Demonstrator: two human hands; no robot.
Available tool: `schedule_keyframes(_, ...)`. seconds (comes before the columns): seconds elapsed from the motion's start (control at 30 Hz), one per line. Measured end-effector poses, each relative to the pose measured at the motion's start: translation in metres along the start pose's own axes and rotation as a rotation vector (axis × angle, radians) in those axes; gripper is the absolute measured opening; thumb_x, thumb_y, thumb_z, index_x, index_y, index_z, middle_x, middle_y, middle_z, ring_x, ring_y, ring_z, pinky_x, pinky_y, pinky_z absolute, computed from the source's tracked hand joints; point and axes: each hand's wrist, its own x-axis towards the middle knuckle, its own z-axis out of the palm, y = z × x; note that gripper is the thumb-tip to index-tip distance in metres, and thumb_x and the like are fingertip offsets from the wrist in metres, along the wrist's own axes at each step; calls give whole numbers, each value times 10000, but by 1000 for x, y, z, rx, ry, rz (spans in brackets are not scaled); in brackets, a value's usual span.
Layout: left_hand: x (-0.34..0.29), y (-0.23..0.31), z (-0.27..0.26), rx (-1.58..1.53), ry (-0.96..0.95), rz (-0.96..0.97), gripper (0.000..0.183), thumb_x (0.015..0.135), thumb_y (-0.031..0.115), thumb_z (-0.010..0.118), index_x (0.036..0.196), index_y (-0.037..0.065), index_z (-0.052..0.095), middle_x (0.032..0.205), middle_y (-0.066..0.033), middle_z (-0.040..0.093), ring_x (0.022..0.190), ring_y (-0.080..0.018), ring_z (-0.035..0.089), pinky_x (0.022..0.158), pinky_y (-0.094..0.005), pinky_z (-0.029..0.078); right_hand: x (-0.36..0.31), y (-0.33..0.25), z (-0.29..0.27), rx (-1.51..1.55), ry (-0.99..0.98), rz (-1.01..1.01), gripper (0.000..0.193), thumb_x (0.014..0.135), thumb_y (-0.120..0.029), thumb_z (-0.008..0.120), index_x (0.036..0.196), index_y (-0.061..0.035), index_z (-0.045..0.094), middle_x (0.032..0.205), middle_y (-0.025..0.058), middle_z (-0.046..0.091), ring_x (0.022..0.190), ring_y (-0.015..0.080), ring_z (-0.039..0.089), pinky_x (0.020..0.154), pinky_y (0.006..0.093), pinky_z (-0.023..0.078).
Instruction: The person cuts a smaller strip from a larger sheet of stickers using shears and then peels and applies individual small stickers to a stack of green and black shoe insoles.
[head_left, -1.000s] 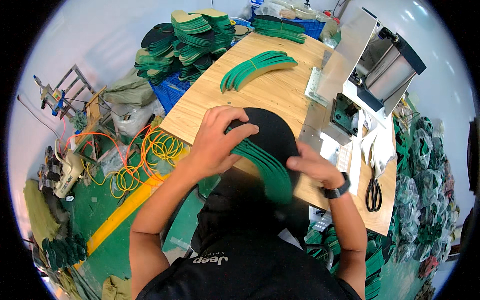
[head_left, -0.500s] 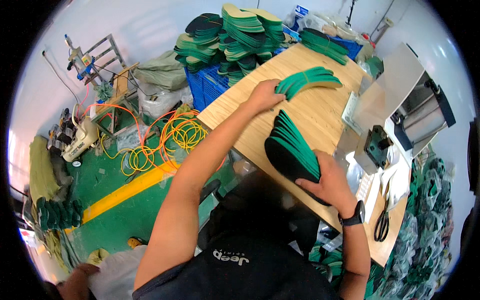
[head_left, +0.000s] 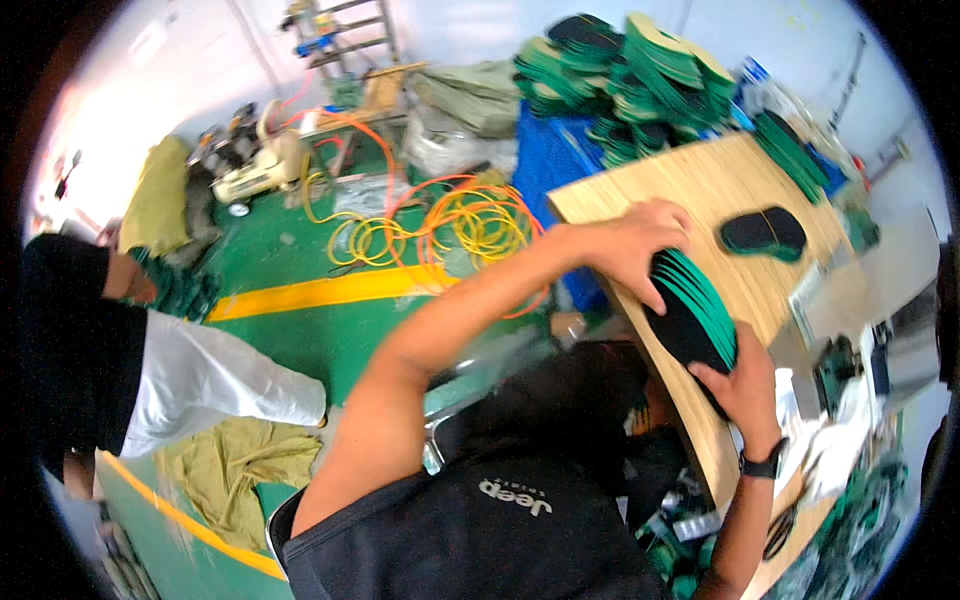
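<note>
A fanned stack of black and green shoe insoles (head_left: 692, 312) is held between my two hands over the near edge of the wooden table. My left hand (head_left: 645, 245) grips its far end, thumb on the black face and fingers around the back. At the near end my right hand (head_left: 745, 385) has its thumb on the black face and its fingers behind the stack. Beyond them, a banded bundle of insoles (head_left: 765, 236) lies black side up on the table (head_left: 640, 180), apart from both hands.
Tall insole piles (head_left: 650, 80) rise over a blue crate (head_left: 560, 150) at the back. Scissors (head_left: 780, 530) lie at the table's near right, by a machine (head_left: 835, 370). Coiled hoses (head_left: 470, 230) cover the floor at left. A person in white trousers (head_left: 215, 380) stands far left.
My left hand has let go of the banded bundle, which now lies black side up, and has taken the far end of the fanned stack. The view has swung left, bringing in a person.
</note>
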Motion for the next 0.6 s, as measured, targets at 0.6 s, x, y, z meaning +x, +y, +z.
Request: schedule_keyframes(0.6,23,51,40,-186,-103,-454,659,561,201,851,1135,19,584,1093,-150,574,1039,-299,565,905,-361,443,-74,57,4,77,193,154,651,697,-327,778,1187,5,508,1060,188,559,1014,367,516,873,419,430)
